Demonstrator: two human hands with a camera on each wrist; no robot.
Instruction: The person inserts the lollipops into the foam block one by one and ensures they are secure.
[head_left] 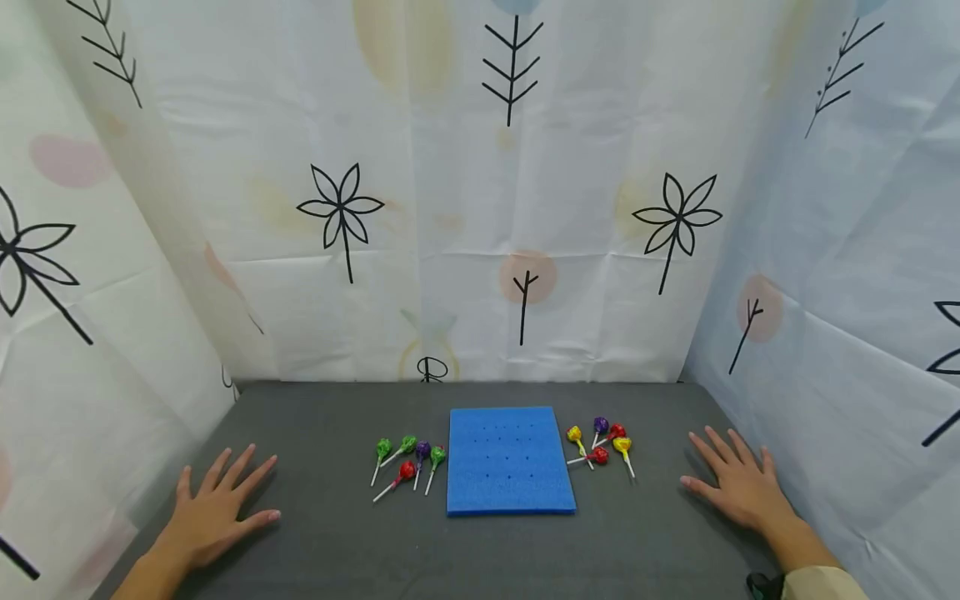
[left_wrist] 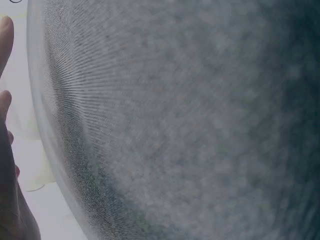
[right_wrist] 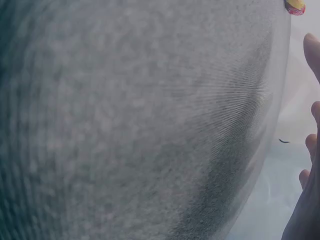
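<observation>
My left hand (head_left: 213, 512) rests on the grey table at the left, fingers spread and nothing held. At the right my right hand (head_left: 738, 483) lies the same way, fingers spread. A blue foam board (head_left: 510, 492) with rows of small holes lies between them. Left of the board are several lollipops: green ones (head_left: 408, 444), a purple one (head_left: 423, 451) and a red one (head_left: 406, 471). To its right lie more, with yellow (head_left: 622, 445), red (head_left: 600, 456) and purple (head_left: 601, 425) wrappers. In the right wrist view a lollipop head (right_wrist: 295, 7) shows at the top edge.
The grey table (head_left: 337, 550) runs back to a white patterned curtain (head_left: 442, 308). Similar curtain panels hang along the left (head_left: 112, 400) and right (head_left: 840, 417) sides, close beside the hands.
</observation>
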